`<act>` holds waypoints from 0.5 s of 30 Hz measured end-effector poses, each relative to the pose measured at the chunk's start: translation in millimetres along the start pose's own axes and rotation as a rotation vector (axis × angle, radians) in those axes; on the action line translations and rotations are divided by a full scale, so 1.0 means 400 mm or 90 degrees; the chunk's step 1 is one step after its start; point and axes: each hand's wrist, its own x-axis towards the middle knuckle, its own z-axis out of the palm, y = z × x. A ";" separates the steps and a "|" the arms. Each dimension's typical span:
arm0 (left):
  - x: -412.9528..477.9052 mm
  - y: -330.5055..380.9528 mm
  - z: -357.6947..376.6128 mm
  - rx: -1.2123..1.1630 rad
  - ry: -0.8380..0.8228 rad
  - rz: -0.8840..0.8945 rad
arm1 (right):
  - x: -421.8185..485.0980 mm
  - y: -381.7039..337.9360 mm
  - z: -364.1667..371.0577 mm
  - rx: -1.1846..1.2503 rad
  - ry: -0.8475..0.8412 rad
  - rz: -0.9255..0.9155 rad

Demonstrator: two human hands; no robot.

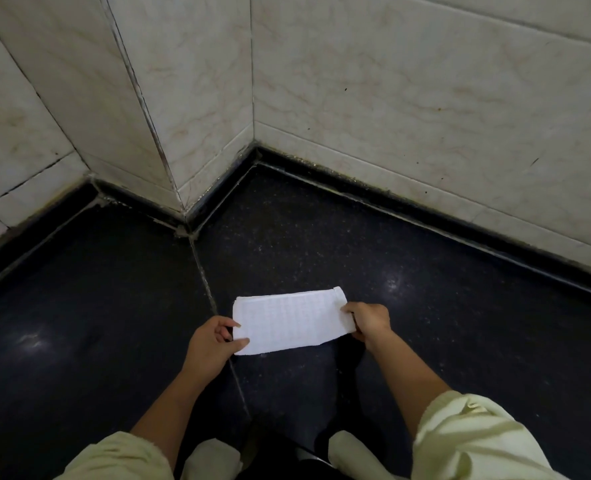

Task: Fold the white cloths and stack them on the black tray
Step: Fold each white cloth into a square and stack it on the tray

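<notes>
Dark speckled counter (425,306) below tiled wall (391,98): left hand (214,344) and right hand (370,322) pinch opposite ends of white cloth (290,320).

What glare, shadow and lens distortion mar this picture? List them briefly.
Head view: two soft glare patches on the glossy black speckled stone surface; the white waffle-weave cloth, pinched by the left hand and right hand, is nearly overexposed, its weave faint; dark shadow lies below it; the wide-angle lens bows the joints of the cream marbled wall tiles.
</notes>
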 end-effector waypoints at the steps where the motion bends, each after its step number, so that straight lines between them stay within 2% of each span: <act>1: 0.000 -0.001 0.000 -0.011 0.004 -0.001 | 0.000 0.001 0.004 -0.016 0.006 -0.030; 8: 0.004 -0.003 -0.002 -0.026 0.004 -0.001 | -0.083 -0.025 0.109 -0.103 -0.132 -0.228; 12: 0.004 0.000 0.000 -0.029 0.006 -0.001 | -0.114 -0.024 0.196 -0.185 -0.166 -0.274; 15: 0.006 -0.001 -0.001 -0.023 0.007 -0.002 | -0.121 -0.015 0.256 -0.228 -0.175 -0.264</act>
